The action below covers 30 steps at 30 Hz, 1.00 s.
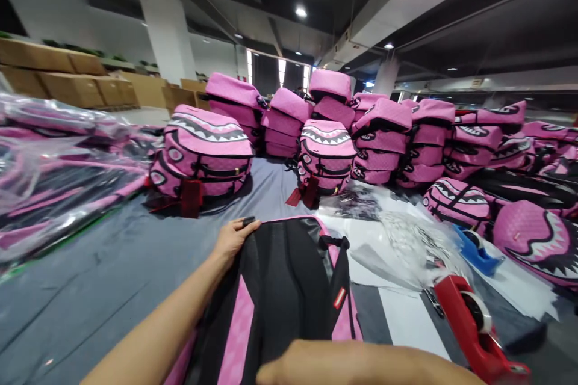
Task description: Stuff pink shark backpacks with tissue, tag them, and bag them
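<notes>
A black and pink backpack [289, 277] lies in front of me with its padded back panel and shoulder straps facing up. My left hand [235, 237] grips its top left edge, fingers closed over the rim; something black shows at the fingertips. Low in the picture, my right hand [289, 364] reaches across the bottom part of the backpack. Its thumb side shows, but the other fingers are hidden below the frame. A black strap with a small red label [339, 298] lies along the backpack's right side.
Pink shark-mouth backpacks [208, 150] with red tags stand ahead, before tall stacks of pink bags [382, 141]. Plastic-wrapped bags [58, 186] lie left. On the right are white papers [410, 319], clear plastic bags [406, 246], a red tape dispenser [472, 325] and a blue one [478, 252].
</notes>
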{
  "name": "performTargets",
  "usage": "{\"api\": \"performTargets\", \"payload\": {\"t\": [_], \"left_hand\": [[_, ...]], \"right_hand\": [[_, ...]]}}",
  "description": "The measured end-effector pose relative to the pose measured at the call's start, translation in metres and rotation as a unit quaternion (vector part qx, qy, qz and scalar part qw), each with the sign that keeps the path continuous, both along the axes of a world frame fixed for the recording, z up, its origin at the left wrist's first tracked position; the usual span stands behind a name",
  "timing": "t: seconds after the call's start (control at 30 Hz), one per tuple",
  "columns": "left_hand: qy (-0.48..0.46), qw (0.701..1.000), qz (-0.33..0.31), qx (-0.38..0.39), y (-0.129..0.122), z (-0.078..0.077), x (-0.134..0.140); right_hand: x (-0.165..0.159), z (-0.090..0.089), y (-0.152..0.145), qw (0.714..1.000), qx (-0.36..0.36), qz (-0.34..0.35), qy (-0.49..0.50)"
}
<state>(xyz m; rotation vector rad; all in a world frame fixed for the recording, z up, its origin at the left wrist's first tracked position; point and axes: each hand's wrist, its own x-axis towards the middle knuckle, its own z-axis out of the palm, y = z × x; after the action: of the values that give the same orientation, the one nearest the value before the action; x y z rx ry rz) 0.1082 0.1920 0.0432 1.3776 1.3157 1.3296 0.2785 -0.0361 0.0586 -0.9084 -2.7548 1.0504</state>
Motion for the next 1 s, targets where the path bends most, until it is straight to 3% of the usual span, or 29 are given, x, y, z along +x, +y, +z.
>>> {"api": "performTargets", "payload": {"t": [0.07, 0.13, 0.2, 0.23, 0.27, 0.3, 0.37, 0.43, 0.57, 0.67, 0.8, 0.9, 1.0], "left_hand": [[0.054, 0.998, 0.011, 0.024, -0.001, -0.014, 0.012], [0.098, 0.994, 0.024, 0.047, -0.003, -0.023, 0.015], [0.139, 0.986, 0.039, 0.077, -0.006, -0.023, 0.017], [0.169, 0.98, 0.032, 0.103, -0.008, -0.021, 0.019], [0.201, 0.97, 0.007, 0.135, -0.009, -0.017, 0.023], [0.232, 0.957, -0.035, 0.17, -0.011, -0.013, 0.029], [0.272, 0.924, -0.148, 0.225, -0.016, -0.006, 0.049], [0.271, 0.897, -0.246, 0.248, -0.022, -0.001, 0.075], [0.249, 0.863, -0.348, 0.267, -0.031, -0.004, 0.122], [0.222, 0.854, -0.374, 0.285, -0.035, -0.01, 0.137], [0.202, 0.847, -0.379, 0.314, -0.036, -0.019, 0.133], [0.2, 0.849, -0.368, 0.323, -0.031, -0.023, 0.126], [0.203, 0.856, -0.354, 0.317, -0.027, -0.021, 0.122]], "right_hand": [[0.031, 0.01, -0.012, 0.997, -0.008, -0.05, 0.06], [0.067, 0.024, -0.001, 0.964, 0.06, -0.233, 0.115], [0.104, 0.034, 0.028, 0.868, 0.144, -0.466, 0.091], [0.119, 0.035, 0.046, 0.819, 0.158, -0.549, 0.058], [0.13, 0.034, 0.065, 0.785, 0.14, -0.603, 0.028], [0.137, 0.031, 0.082, 0.77, 0.124, -0.625, 0.012], [0.14, 0.024, 0.108, 0.761, 0.102, -0.64, 0.001], [0.13, 0.021, 0.12, 0.753, 0.127, -0.645, 0.008], [0.108, 0.032, 0.106, 0.738, 0.266, -0.616, 0.075], [0.096, 0.041, 0.085, 0.757, 0.358, -0.54, 0.084], [0.078, 0.042, 0.066, 0.786, 0.449, -0.425, 0.013], [0.064, 0.05, 0.05, 0.778, 0.495, -0.387, 0.031], [0.058, 0.07, 0.032, 0.766, 0.504, -0.386, 0.102]]}}
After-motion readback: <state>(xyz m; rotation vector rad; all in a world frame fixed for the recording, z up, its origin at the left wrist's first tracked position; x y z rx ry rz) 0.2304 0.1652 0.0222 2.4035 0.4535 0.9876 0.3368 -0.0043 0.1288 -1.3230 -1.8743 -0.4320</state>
